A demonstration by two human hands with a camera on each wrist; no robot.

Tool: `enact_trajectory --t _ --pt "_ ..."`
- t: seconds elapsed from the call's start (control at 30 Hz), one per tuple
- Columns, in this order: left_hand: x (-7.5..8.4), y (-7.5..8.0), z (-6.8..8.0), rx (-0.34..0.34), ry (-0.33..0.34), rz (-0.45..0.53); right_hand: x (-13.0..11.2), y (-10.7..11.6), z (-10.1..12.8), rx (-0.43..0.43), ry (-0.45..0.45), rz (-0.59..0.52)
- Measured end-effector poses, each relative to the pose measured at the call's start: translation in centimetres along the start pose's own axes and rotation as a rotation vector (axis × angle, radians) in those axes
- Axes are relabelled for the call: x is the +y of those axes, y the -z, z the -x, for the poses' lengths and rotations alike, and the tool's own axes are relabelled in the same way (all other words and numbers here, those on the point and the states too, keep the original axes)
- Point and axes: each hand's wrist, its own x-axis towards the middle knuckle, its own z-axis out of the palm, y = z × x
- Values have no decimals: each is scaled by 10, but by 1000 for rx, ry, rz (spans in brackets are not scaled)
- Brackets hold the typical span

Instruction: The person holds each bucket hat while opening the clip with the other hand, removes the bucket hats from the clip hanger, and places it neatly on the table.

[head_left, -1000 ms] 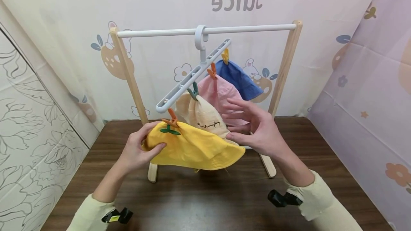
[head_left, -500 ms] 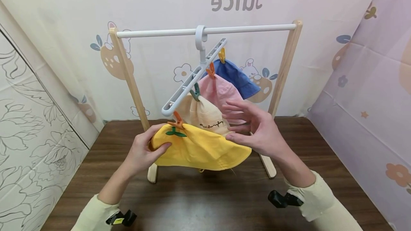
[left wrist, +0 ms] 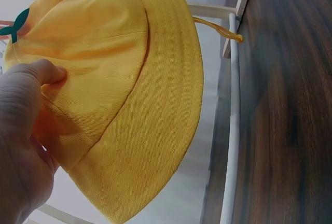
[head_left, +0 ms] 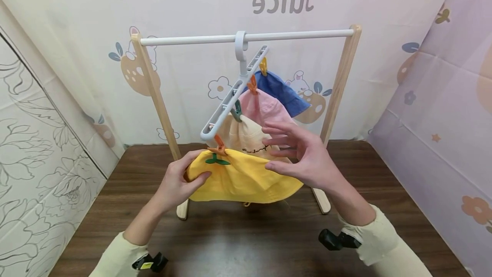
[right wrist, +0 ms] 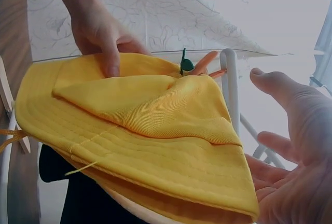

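A yellow bucket hat [head_left: 246,178] with a green sprout tab hangs from an orange clothespin [head_left: 219,145] at the near end of a grey-white hanger [head_left: 226,105]. My left hand [head_left: 180,183] pinches the hat's left side, thumb in front; in the left wrist view that thumb [left wrist: 52,71] presses into the crown. My right hand [head_left: 307,153] is spread beside the hat's right side, fingers relaxed and holding nothing. Behind it hang a cream hat [head_left: 250,134] on a green clothespin [head_left: 237,111], a pink hat [head_left: 269,106] and a blue hat [head_left: 284,91], each clipped.
The hanger hooks over the white rail [head_left: 300,36] of a wooden-legged rack [head_left: 340,84] on a dark wood table [head_left: 246,243]. Patterned curtains [head_left: 184,3] stand behind and at the sides. A yellow cord [left wrist: 223,29] dangles below the hat.
My left hand has shifted right with the yellow hat, and the hanger's near end has swung right. My right hand has moved only slightly left.
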Motion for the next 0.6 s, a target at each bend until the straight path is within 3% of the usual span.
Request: enact_trajectory --t 0.6 --pt "8 -17 -5 13 -8 -49 -2 0 -2 -30 -33 54"
